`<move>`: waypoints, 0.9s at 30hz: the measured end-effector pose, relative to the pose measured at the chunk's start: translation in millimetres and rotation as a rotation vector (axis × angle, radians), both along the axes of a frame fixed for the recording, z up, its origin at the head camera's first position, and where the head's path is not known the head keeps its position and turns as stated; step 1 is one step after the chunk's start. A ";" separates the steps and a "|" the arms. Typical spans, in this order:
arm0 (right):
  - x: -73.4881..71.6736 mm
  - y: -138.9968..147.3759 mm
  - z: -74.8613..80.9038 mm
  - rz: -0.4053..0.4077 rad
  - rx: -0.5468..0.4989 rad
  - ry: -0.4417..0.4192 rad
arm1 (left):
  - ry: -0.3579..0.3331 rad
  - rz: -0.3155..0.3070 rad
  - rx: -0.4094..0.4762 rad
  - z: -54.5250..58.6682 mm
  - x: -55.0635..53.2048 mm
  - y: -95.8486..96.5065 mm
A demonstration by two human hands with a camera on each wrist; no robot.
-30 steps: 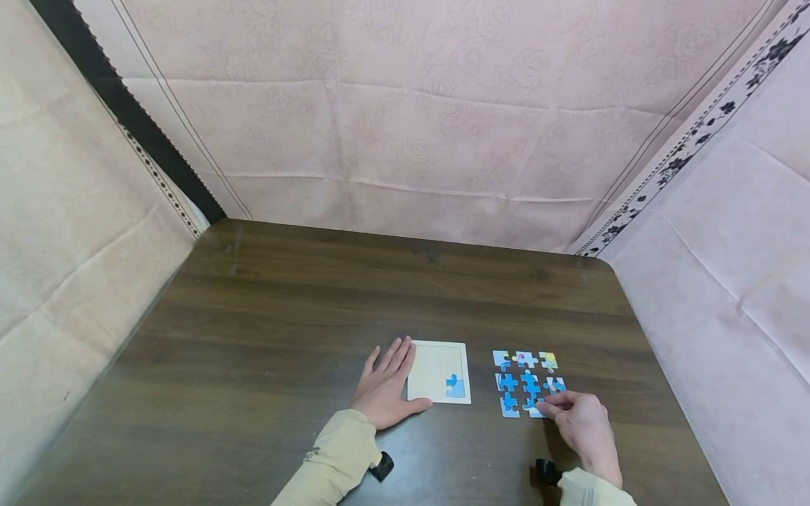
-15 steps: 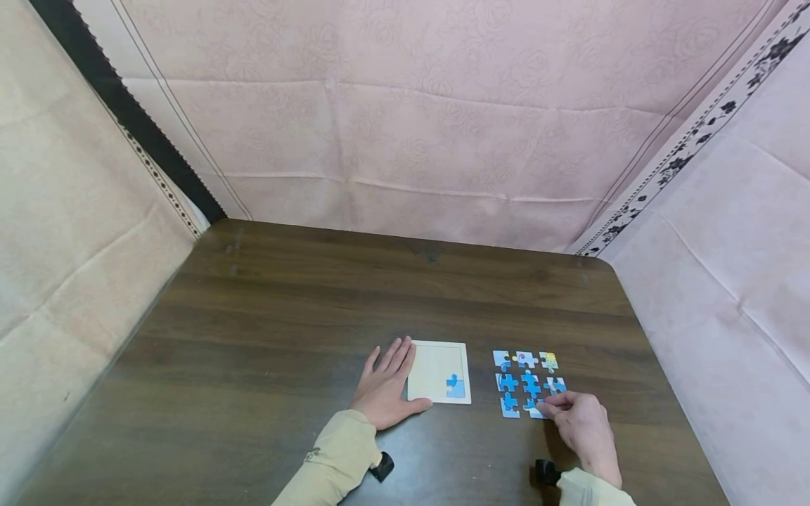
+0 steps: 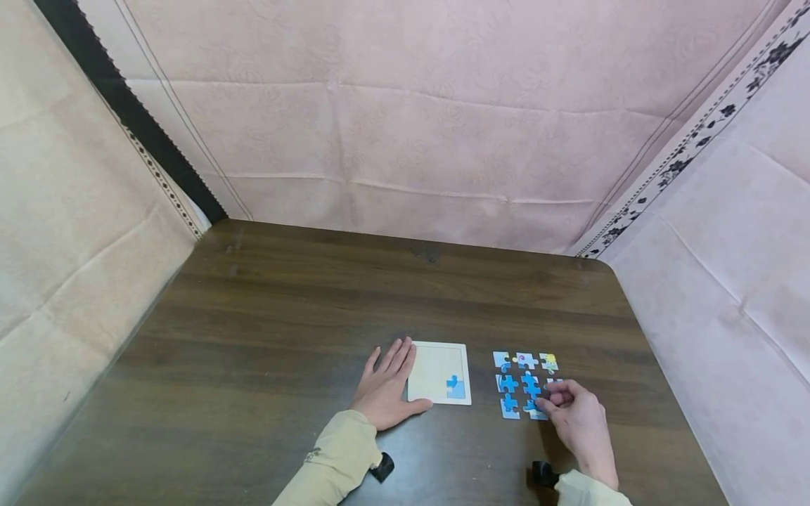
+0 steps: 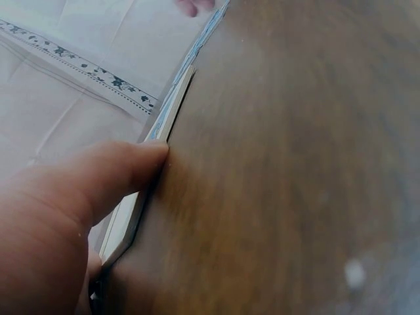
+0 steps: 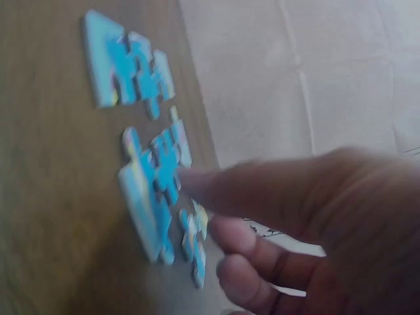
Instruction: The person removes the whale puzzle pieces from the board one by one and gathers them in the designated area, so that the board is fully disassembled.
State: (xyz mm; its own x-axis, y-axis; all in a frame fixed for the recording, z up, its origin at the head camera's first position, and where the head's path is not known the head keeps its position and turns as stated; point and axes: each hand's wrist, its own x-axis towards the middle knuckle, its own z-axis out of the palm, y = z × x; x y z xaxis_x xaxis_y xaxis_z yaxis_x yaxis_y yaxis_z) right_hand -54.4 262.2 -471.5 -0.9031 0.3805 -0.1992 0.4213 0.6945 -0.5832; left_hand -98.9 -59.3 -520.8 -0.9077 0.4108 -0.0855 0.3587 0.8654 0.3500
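Note:
A square, light wooden puzzle board [image 3: 433,365] lies flat on the table with one blue puzzle piece [image 3: 455,388] in its lower right corner. My left hand [image 3: 386,397] rests at the board's left side, fingers straight. Its thumb [image 4: 141,161] touches the board's near edge in the left wrist view. Several blue, white and yellow jigsaw pieces [image 3: 530,383] lie in rows right of the board. Over the lower right ones hovers my right hand [image 3: 579,418], thumb and fingers apart. In the right wrist view its thumb [image 5: 210,184] is close to a blue piece; contact is unclear.
The brown wooden table [image 3: 285,316] stretches away behind and left of the board. Pale cloth [image 3: 392,140] hangs along the back and both sides. A black wrist device [image 3: 545,473] sits on the right wrist, another [image 3: 382,466] on the left.
My right hand's fingers have lifted and spread from the thumb, moving slightly away from me and now covering part of the right-hand piece. My left hand and the board have stayed put.

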 end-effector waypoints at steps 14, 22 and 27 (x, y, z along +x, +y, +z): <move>-13.2 -53.0 6.7 0.124 -0.046 0.198 | 0.010 -0.002 -0.032 3.2 -0.3 1.1; -21.0 -94.6 -0.2 0.292 0.045 0.222 | -0.019 0.008 -0.009 1.9 -0.3 1.2; -23.0 -110.1 -2.5 0.379 0.053 0.185 | -0.007 -0.002 -0.003 4.5 -0.6 0.5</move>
